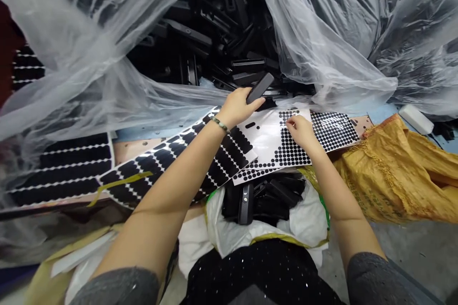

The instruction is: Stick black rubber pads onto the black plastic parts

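Note:
My left hand (pixel 239 105) is closed around a black oblong plastic part (pixel 260 87), held tilted above the sheets. On the right, my right hand (pixel 300 129) has thumb and fingertips pinched together at a white sheet of round black stickers (pixel 291 152). What sits between those fingertips is too small to make out. The left portion of this sheet is bare white backing, with a few dark pieces on it. Sheets of larger black stickers (pixel 218 167) lie under and beside my left forearm.
A plastic-lined heap of black parts (pixel 214 28) lies behind the sheets. A white bag (pixel 229 240) holding more black parts stands in front of me. To the right are a yellow woven sack (pixel 397 176) and a white box-shaped item (pixel 415 119). Clear plastic film (pixel 322 19) drapes over the back.

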`<state>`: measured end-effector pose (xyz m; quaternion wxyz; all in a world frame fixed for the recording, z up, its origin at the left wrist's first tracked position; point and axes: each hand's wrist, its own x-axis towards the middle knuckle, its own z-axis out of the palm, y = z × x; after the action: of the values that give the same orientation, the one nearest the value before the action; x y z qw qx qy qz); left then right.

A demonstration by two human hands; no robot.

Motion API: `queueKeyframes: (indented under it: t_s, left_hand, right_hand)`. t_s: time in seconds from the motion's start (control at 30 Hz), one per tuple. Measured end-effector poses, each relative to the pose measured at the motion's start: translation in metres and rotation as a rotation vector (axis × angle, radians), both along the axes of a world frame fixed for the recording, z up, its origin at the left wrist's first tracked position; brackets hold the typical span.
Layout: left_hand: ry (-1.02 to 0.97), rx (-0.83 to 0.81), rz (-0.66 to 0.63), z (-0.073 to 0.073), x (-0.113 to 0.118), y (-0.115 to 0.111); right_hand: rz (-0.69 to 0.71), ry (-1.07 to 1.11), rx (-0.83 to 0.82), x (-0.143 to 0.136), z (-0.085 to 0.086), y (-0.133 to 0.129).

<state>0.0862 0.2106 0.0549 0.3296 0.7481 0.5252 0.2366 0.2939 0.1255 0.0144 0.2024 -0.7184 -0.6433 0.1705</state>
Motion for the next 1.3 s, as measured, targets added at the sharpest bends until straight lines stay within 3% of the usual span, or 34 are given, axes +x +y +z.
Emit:
queueKeyframes:
  t_s: [0.07,0.13,0.3,0.43,0.5,0.57,0.63,0.7,0.93,1.17,1.3]
  left_hand:
    - [-0.093,0.045,0.044,0.001,-0.005,-0.009]
    - [-0.264,-0.030,0.103,0.002,-0.011,-0.022]
    - [-0.772,-0.609,0.174,0.000,-0.031,-0.068]
    - [-1.015,-0.873,0.239,-0.008,-0.039,-0.101]
    - [-1.096,-0.840,0.228,-0.015,-0.039,-0.113]
    - [-1.124,-0.705,0.202,-0.024,-0.038,-0.122]
    - [-1.102,-0.586,0.181,-0.033,-0.037,-0.128]
    - [-1.047,-0.516,0.151,-0.038,-0.035,-0.132]
    - [-0.850,-0.264,0.073,-0.041,-0.033,-0.137]
    - [-0.652,-0.140,0.093,-0.046,-0.034,-0.142]
    - [-0.608,-0.220,0.052,-0.042,-0.044,-0.142]
  right_hand:
    - [-0.037,-0.033,-0.082,-0.015,-0.001,0.001]
    - [-0.081,-0.052,-0.118,-0.024,-0.002,0.006]
    - [-0.115,-0.022,-0.180,-0.027,0.000,0.023]
    - [-0.129,0.040,-0.162,-0.032,0.004,0.020]
    - [-0.171,0.271,-0.092,-0.041,0.006,0.008]
    - [-0.173,0.650,-0.028,-0.056,0.010,-0.010]
    - [-0.094,0.958,-0.012,-0.073,0.016,-0.029]
    - [-0.011,1.082,0.004,-0.090,0.022,-0.044]
    - [0.040,0.841,0.185,-0.118,0.028,-0.056]
    - [0.061,0.753,0.125,-0.118,0.025,-0.057]
    - [-0.019,0.686,0.060,-0.107,0.016,-0.050]
